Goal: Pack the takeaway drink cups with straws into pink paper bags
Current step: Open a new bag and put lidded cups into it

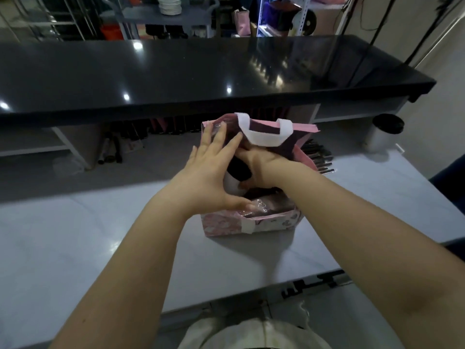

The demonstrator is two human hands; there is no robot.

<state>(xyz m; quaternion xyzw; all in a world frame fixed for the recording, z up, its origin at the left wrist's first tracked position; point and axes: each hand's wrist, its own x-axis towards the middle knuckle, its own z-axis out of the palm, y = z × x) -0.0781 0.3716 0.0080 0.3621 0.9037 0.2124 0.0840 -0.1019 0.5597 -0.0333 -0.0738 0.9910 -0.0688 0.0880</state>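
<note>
Scene: A person works at a pink paper bag (221, 225) standing on a pale table (100, 235), with a black counter (176, 71) at twelve o'clock.
Left hand: The left hand (203, 177) is spread wide with fingers straight, holding the bag's mouth apart from nine o'clock. Its thumb rests at the near rim.
Right hand: The right hand (264, 167) reaches in from three o'clock and grips the cup (237, 172).
Cup: It sits tilted in the bag's mouth, dark top uppermost, and is not yet seated.
Inside: Something glossy and wrapped (264, 205) already lies near the front wall. What it is cannot be told.
Straws: A bundle of straws (319, 157) lies on the table at two o'clock of the bag.
Risk, tilt: If released at this lean, the cup could tip and leak.
Risk, snag: The white handle (264, 139) droops over the opening and could catch the wrist.
Risk, paper: Too hard a spread could tear the rim.
</note>
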